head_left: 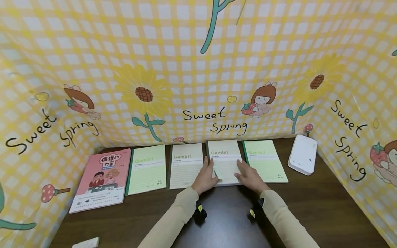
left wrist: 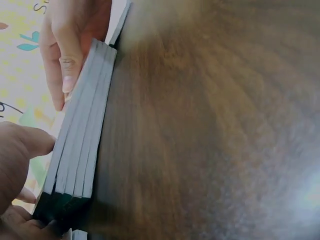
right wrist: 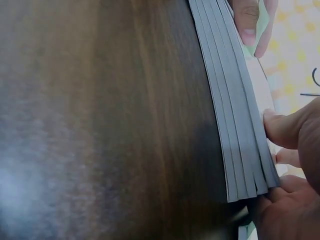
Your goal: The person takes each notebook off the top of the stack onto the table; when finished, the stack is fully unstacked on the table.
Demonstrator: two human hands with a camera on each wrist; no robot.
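Note:
A stack of several Gambit notebooks (head_left: 225, 165) with a pale cover on top lies on the table, its page edges (left wrist: 82, 120) facing me. My left hand (head_left: 205, 176) is at the stack's left side, fingers along the dark spine end. Between its thumb and index finger it pinches a pale green slip of paper (right wrist: 262, 21), which overlaps the cover. At the opposite side my right hand (head_left: 250, 176) rests on the stack, with the thumb (right wrist: 285, 127) at the front edge and other fingers at the right corner.
Left of the stack lie a grey-covered notebook (head_left: 185, 172), a green notebook (head_left: 147, 172) and a pink book (head_left: 99, 179). Another green notebook (head_left: 265, 165) lies right of it, then a white box-like device (head_left: 303, 154). A small white block (head_left: 85, 243) is at the front left. Checked cloth (head_left: 198, 75) hangs behind.

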